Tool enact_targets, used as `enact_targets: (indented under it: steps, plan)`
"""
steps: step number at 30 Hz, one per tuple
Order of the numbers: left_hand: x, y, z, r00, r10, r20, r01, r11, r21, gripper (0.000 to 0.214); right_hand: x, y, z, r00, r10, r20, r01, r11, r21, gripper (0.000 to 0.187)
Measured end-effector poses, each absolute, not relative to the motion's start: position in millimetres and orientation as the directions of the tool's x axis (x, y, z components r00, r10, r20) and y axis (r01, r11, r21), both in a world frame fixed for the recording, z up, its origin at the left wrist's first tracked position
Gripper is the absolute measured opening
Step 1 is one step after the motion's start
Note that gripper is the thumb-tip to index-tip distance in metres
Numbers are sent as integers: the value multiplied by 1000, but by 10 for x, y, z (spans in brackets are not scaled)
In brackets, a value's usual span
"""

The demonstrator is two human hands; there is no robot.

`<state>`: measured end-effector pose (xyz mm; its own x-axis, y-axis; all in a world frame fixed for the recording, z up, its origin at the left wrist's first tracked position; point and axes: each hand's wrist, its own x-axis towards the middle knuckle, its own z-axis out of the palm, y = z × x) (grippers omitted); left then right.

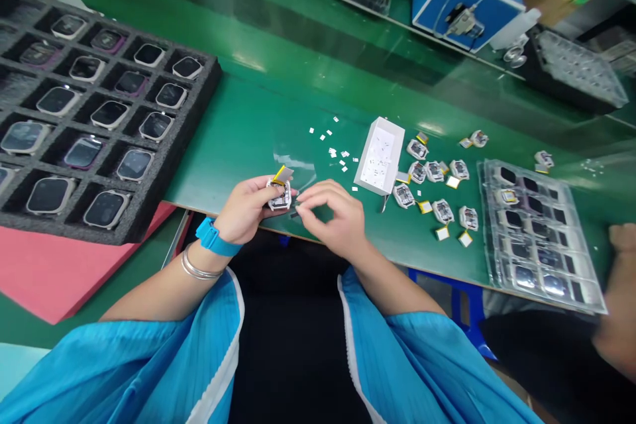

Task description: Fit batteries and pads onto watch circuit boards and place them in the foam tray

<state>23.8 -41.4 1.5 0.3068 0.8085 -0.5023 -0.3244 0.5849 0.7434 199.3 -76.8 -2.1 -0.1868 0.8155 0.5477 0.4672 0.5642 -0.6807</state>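
At the table's front edge my left hand (244, 207) grips an opened smartwatch case (279, 196), its inner parts facing up. A yellow-edged battery (283, 175) stands out from the top of the case. Just to the right, my right hand (335, 212) is closed in a pinch, fingertips beside the case. Something small and dark shows at those fingertips, too small to name. Behind the hands lies a clear plastic film (295, 165) on the green table.
A foam tray (201, 103) of watches stands left. Small white pieces (332, 152) lie near a white box (360, 175). Right of it are several opened watch cases (434, 172) with batteries, then a clear plastic tray (489, 238). Another person's arm (621, 298) is at far right.
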Motion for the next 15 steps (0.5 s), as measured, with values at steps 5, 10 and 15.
enact_targets:
  steps: [5, 10, 15]
  plan:
    - [254, -397, 54, 254, 849, -463, -314, 525, 791, 26, 2109, -686, 102, -362, 911, 200, 474, 364, -802, 8]
    - [301, -268, -28, 235, 881, -411, -261, 464, 846, 23, 2268, -872, 144, -441, 876, 193, 377, 376, -846, 7]
    - [352, -185, -84, 249, 915, -316, -150, 359, 921, 23, 2302, -988, 196, -326, 901, 285, 143, 345, -928, 7]
